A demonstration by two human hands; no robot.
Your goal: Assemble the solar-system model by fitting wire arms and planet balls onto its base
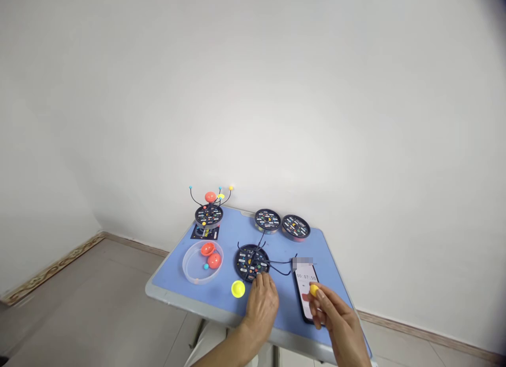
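Note:
My left hand (263, 302) rests on the blue table (177, 272), fingers bent down onto the near edge of a black round base (250, 260) with thin black wire arms sticking out. My right hand (336, 317) is closed in a pinch on a small yellow ball (313, 290), held just above a phone (306, 293) showing a timer. A yellow half-shell (237, 289) lies on the table to the left of my left hand.
A clear round dish (193, 269) holds orange half-shells and a small blue bead. At the back left stands an assembled model (209, 211) with an orange ball and wire arms. Two more black discs (268, 220) (295, 227) lie at the back right. White wall behind.

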